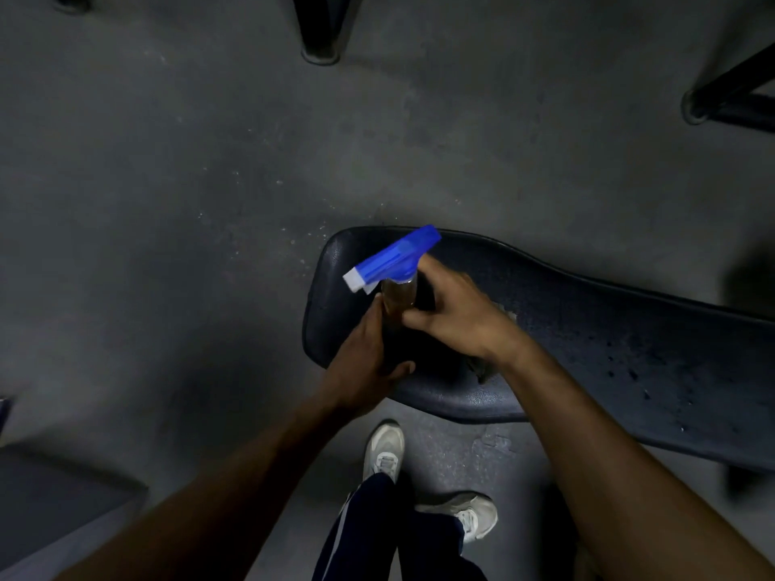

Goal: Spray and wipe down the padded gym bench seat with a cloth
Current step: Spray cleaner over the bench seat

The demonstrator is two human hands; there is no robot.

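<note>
Dim light, view straight down over the rounded end of a black padded bench seat (587, 329), which runs from frame centre off to the right edge. Both hands meet on a spray bottle (396, 295) held just above the near end of the pad. Left hand (360, 362) is wrapped around the dark lower body of the bottle, thumb lying across the front, fingers curled behind. Right hand (457, 312) is closed around the neck just under the blue trigger head (394, 257), fingers folded in tight; motion blur softens its edges. The head's white nozzle tip (352, 280) points left and toward the camera, out past the end of the seat. Bottle stands roughly upright, leaning a little. Something ragged and pale shows beneath and behind the right wrist on the pad, possibly a cloth; too dark and blurred to tell. Scattered dark specks and droplets mark the vinyl toward the right. Grey concrete floor (188, 182) around, with pale flecks near the bench end. Two light sneakers (383, 450) and dark striped trouser legs (356, 530) stand beside the bench's near edge. Black equipment feet (321, 44) sit along the top of the frame.
</note>
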